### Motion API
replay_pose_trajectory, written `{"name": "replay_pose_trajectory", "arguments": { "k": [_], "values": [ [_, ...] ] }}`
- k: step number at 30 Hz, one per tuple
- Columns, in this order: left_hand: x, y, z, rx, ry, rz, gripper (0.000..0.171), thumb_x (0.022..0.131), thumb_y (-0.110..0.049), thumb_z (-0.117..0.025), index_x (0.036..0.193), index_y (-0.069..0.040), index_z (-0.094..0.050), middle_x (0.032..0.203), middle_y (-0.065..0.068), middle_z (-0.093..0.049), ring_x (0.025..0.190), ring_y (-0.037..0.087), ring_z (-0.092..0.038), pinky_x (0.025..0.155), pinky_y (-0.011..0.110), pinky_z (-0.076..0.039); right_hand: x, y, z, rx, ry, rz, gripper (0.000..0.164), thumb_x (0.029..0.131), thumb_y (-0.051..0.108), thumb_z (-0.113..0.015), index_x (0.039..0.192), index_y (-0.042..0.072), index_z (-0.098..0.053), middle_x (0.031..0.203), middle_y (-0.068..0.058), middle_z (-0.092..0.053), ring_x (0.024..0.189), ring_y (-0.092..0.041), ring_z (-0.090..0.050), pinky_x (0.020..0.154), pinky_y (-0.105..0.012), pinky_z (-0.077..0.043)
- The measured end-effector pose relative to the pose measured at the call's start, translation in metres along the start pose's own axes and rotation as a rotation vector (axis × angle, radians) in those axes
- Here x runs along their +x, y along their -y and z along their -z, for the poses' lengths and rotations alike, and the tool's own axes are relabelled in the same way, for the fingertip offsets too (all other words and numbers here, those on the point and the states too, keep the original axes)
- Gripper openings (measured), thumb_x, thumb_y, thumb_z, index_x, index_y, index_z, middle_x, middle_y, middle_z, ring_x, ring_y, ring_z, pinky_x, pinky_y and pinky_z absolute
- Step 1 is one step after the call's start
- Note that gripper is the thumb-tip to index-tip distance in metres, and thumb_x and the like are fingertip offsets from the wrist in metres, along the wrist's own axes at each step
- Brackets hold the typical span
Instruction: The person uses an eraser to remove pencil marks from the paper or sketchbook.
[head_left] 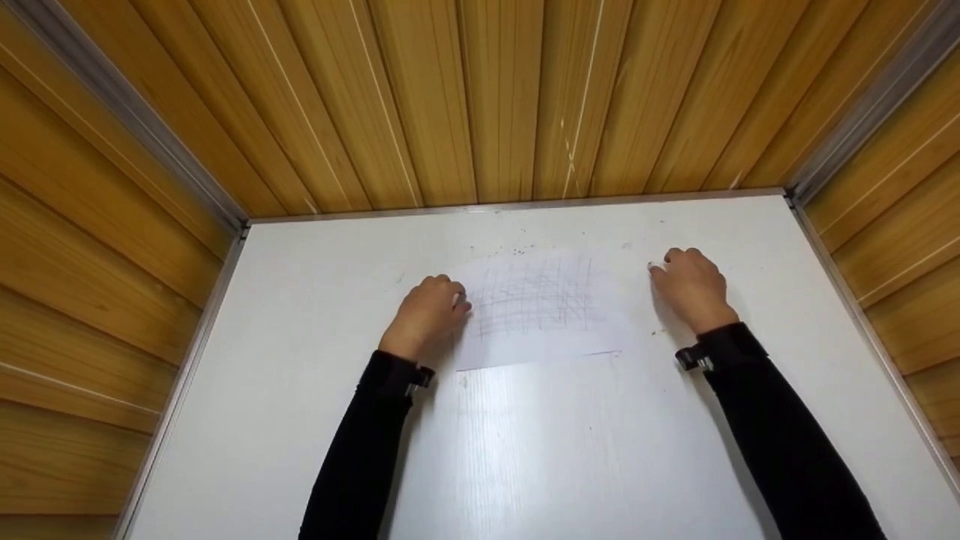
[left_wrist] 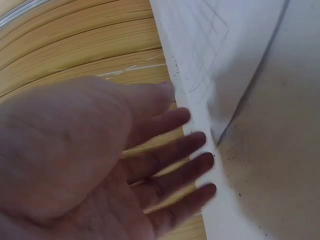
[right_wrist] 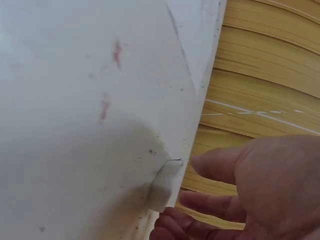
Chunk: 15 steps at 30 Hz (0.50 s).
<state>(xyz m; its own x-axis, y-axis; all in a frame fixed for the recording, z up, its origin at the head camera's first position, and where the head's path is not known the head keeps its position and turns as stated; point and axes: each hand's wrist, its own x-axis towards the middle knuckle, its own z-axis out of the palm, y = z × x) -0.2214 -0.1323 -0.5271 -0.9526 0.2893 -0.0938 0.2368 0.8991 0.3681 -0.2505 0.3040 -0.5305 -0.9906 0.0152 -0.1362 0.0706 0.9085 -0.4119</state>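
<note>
A white sheet of paper (head_left: 540, 341) with a hand-drawn grid of thin lines lies flat on the white table. At its left edge my left hand (head_left: 426, 311) overlaps it in the head view. In the left wrist view that hand's fingers (left_wrist: 170, 172) are spread loosely, with nothing between them. My right hand (head_left: 691, 285) is beyond the sheet's right side, thumb and index finger apart. Right at its fingertips is a small whitish, roughly rectangular piece (right_wrist: 164, 187). Its kind is unclear.
Dark crumbs (head_left: 519, 247) are scattered behind the sheet on the table (head_left: 330, 420). Faint reddish smudges (right_wrist: 117, 52) mark the tabletop in the right wrist view. Wood-patterned panels (head_left: 502, 105) rise along the back and both sides.
</note>
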Motion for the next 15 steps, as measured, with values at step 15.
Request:
{"name": "replay_pose_trajectory", "arguments": {
  "k": [15],
  "values": [
    [-0.0021,-0.0014,-0.0054,0.099,-0.078,-0.001,0.022,0.1,-0.022,-0.081,0.112,-0.004,-0.081,0.116,0.013,-0.073,0.113,0.037,-0.068,0.102,0.053,-0.057,0.0047,-0.0028,0.0015,0.059,0.039,0.01,0.041,0.111,0.025,-0.057,0.128,-0.012,-0.054,0.116,-0.035,-0.063,0.105,-0.049,-0.063,0.085,-0.058,-0.053]
  ]
}}
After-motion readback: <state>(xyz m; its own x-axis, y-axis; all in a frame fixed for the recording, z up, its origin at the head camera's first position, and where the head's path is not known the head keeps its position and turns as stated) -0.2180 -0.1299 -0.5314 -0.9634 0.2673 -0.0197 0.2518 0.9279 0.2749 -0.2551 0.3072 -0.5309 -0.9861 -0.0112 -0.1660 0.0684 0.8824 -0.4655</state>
